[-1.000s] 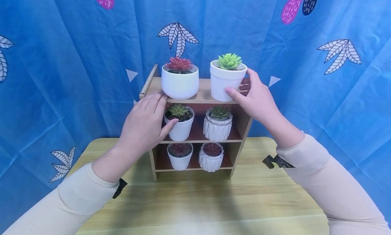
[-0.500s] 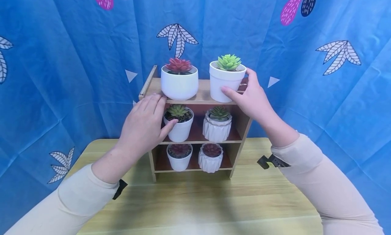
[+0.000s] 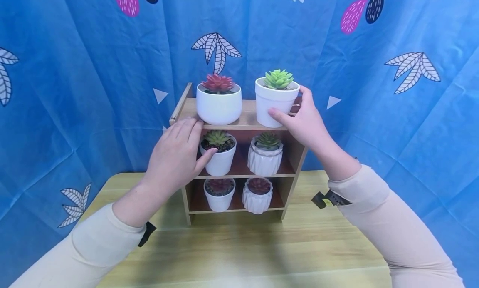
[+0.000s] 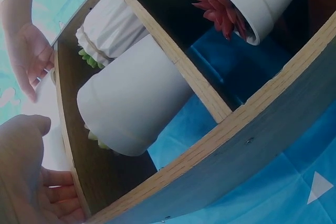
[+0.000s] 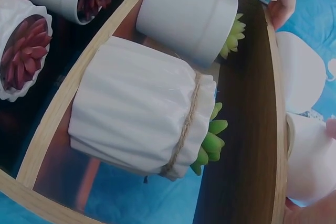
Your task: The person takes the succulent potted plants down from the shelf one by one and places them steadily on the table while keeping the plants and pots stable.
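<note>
My right hand [image 3: 308,119] grips a smooth white pot [image 3: 275,107] with a bright green succulent [image 3: 278,78], thumb on the front and fingers round its right side. This pot is on the top board of a small wooden shelf [image 3: 247,122], near the right end. Left of it stands a rounder white pot [image 3: 218,109] holding a red succulent [image 3: 218,83]. My left hand [image 3: 177,150] rests at the board's front left edge, fingers extended close beside the round pot. Its thumb overlaps a pot of green succulent [image 3: 220,159] on the middle level in the head view.
A ribbed white pot [image 3: 265,159] with twine stands at the middle level's right. Two pots of dark red succulents, one smooth [image 3: 218,201] and one ribbed [image 3: 257,200], fill the bottom level. The shelf stands on a wooden table [image 3: 239,254] before a blue curtain [image 3: 93,92].
My right thumb has slid left across the front of the pot, and the right forearm has swung inward. The left hand stays at the board's edge. The head view has tilted slightly up.
</note>
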{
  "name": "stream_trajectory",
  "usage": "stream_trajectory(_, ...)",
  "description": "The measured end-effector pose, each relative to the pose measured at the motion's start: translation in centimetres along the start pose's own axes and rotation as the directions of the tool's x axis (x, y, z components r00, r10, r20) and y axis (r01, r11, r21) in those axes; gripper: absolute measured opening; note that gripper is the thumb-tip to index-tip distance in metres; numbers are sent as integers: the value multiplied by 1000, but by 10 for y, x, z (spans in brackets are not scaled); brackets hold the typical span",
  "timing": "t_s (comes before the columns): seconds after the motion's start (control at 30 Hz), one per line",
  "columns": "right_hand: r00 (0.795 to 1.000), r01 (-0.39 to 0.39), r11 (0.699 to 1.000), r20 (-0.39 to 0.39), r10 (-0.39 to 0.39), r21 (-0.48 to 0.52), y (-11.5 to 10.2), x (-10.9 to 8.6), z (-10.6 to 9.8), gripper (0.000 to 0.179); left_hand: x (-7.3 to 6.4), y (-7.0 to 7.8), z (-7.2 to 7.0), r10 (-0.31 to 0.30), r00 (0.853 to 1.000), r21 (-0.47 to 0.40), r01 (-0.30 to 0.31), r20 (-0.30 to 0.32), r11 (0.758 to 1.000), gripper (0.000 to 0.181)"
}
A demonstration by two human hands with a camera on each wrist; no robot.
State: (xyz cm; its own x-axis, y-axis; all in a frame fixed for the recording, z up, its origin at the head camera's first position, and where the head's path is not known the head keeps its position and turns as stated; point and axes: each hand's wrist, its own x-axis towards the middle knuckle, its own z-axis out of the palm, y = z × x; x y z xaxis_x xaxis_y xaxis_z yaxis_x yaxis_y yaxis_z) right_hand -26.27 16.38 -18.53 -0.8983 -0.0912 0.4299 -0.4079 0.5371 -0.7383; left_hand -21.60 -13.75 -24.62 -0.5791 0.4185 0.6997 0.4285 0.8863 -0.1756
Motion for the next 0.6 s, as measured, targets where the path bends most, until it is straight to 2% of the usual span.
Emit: stream_trajectory(0.6, 1000, -1, 1000, -27, 1, 19, 1, 0, 3, 102, -1, 0, -1, 1, 1000, 6, -1, 8, 1000, 74)
